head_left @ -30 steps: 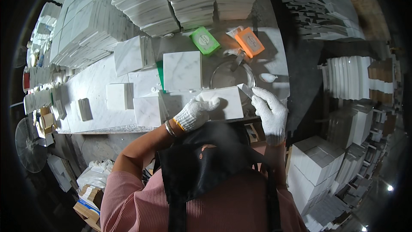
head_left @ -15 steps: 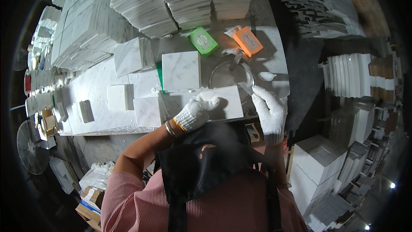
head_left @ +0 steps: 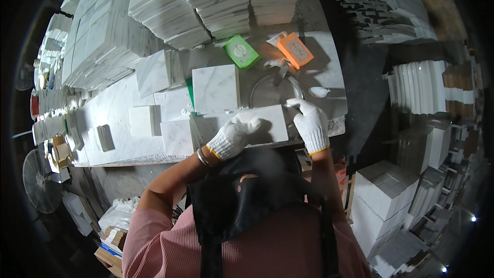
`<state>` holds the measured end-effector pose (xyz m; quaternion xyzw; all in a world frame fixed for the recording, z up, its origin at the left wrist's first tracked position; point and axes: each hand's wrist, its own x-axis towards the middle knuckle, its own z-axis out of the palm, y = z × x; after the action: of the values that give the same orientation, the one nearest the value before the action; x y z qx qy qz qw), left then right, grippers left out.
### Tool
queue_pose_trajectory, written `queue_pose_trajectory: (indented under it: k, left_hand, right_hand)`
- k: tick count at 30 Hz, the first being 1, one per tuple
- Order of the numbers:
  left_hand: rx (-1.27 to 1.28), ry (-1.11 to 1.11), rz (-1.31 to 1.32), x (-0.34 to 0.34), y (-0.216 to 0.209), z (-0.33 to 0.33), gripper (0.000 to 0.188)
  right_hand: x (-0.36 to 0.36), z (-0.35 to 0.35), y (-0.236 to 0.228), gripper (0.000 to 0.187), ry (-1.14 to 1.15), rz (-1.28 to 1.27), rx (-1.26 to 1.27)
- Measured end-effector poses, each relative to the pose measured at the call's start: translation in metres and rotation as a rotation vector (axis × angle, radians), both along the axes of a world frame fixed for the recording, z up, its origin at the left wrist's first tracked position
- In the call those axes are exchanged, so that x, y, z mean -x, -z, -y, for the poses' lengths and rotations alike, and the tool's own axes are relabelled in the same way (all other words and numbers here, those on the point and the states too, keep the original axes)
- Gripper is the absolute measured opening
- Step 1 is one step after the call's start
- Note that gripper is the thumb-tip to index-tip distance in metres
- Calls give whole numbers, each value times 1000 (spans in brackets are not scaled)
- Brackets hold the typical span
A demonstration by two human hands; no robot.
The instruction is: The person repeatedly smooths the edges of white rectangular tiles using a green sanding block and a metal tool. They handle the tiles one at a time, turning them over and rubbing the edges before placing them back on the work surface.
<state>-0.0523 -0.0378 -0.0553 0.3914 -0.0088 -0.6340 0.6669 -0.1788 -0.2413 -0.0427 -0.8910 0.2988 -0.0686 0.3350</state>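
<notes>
My left hand [head_left: 234, 136], in a white knit glove, grips the left end of a white marble tile [head_left: 272, 127] at the table's near edge. Thumb and fingers are closed around it. My right hand [head_left: 311, 123], gloved too, is beside the tile's right end with its fingers bent together. Whatever those fingers pinch is hidden. Just beyond them lies a round metal dish [head_left: 252, 92] with a flat metal piece [head_left: 281, 76] across its far rim. A larger square marble tile [head_left: 216, 88] stands left of the dish.
Tall tile stacks [head_left: 170, 15] line the table's far side. A green box [head_left: 241, 51], an orange box [head_left: 295, 51] and a small white lump [head_left: 319, 92] lie around the dish. Smaller tiles [head_left: 141, 121] stand to the left. A fan [head_left: 41, 180] is at far left, white cartons [head_left: 383, 190] at lower right.
My right hand has moved left and inward to the tile's right end. The pale flat strip seen at its fingertips before is now hidden. My left hand keeps its hold on the tile.
</notes>
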Motion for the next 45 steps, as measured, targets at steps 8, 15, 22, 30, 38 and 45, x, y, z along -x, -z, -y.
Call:
queue_pose_trajectory:
  k: [8,15,22,30,38,45]
  left_hand:
    - [88,-72,-85,1,-2,2,49]
    - [81,-43,-94,-1,-4,2,52]
    - [84,-50,-114,-1,-10,3,54]
    - [77,-60,-90,-1,-7,3,53]
    - [85,-56,-94,-1,-12,3,48]
    - [87,-37,-87,-2,0,1,46]
  right_hand:
    - [4,5,-38,30,199,21,-593]
    - [13,-8,-66,26,269,182,-694]
    - [16,-14,-70,24,221,176,-533]
    - [15,-15,-69,23,183,189,-405]
    - [16,-13,-61,22,107,264,-252]
    - [12,-5,-37,20,23,203,114]
